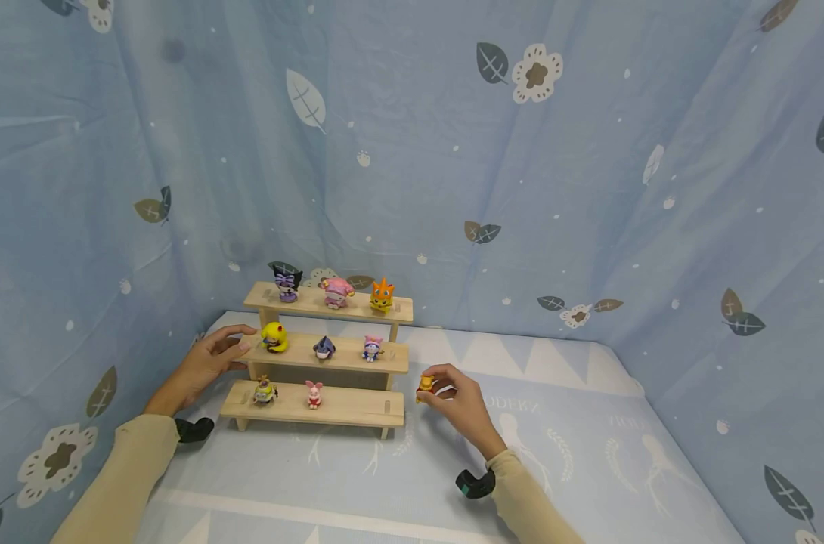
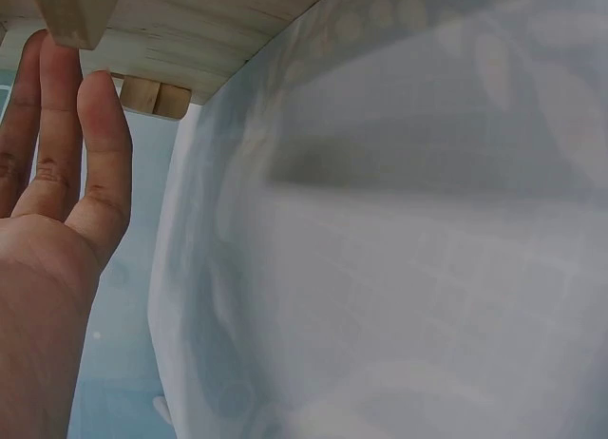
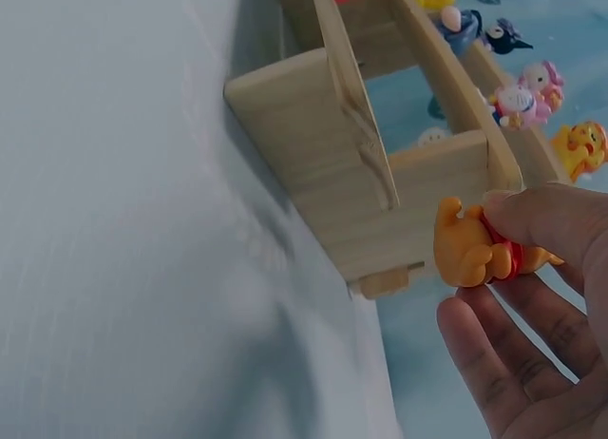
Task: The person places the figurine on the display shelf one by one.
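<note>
My right hand (image 1: pixel 456 400) pinches an orange-yellow bear figurine in a red top (image 3: pixel 473 249) between thumb and fingers. It is held just right of the lowest tier of a wooden three-step display stand (image 1: pixel 357 408). At the stand's left side, my left hand (image 1: pixel 211 363) has its fingertips at the end of the middle tier. Its fingers (image 2: pixel 104 125) extend fairly straight beside the wood in the left wrist view. Nearest to that hand stands a yellow figurine (image 1: pixel 274 338). On the bottom tier are a yellow-grey figurine (image 1: pixel 265 391) and a pink piglet figurine (image 1: pixel 314 394).
A dark blue donkey figurine (image 1: pixel 324 348) and a pink-hooded one (image 1: pixel 372 348) share the middle tier. Up top are a black-and-purple figurine (image 1: pixel 287 285), a pink one (image 1: pixel 336 292) and an orange-yellow one (image 1: pixel 382 296). Blue patterned curtains (image 1: pixel 412 151) surround the cloth-covered table (image 1: pixel 303 483).
</note>
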`<move>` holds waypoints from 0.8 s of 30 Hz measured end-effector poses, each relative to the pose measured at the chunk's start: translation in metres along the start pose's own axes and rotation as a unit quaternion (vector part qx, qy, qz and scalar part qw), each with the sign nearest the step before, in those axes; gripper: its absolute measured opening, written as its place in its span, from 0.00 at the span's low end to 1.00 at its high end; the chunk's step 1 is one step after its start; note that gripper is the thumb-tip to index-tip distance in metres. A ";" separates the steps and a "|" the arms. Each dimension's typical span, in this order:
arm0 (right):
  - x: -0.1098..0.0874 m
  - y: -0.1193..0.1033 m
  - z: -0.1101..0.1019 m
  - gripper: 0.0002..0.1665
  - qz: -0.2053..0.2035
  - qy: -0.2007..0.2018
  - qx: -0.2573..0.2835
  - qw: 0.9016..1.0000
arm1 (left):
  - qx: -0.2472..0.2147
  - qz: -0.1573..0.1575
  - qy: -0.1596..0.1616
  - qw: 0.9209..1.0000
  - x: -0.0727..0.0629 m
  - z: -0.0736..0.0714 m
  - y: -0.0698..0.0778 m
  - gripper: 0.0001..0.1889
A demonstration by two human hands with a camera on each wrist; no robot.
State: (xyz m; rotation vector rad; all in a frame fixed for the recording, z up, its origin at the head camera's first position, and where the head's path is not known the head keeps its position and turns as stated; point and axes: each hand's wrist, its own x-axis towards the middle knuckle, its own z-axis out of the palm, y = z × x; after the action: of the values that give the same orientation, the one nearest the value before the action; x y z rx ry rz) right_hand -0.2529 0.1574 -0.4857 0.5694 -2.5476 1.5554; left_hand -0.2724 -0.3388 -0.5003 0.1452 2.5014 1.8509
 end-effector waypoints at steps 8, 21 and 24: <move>0.000 -0.008 0.014 0.20 -0.005 -0.010 0.005 1.000 | -0.005 0.007 -0.005 1.000 0.000 0.001 -0.001 0.29; -0.001 -0.014 0.031 0.21 -0.033 -0.032 0.042 0.998 | -0.002 0.008 0.000 1.000 -0.001 0.001 0.000 0.30; -0.001 -0.016 0.035 0.21 -0.035 -0.037 0.036 0.998 | -0.002 0.009 0.000 1.000 -0.001 0.001 0.000 0.30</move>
State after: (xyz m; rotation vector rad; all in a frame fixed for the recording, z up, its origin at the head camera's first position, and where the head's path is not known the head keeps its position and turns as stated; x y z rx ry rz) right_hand -0.2420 0.1203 -0.4891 0.7294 -2.5027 1.6380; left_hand -0.2714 -0.3384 -0.5007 0.1673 2.5047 1.8629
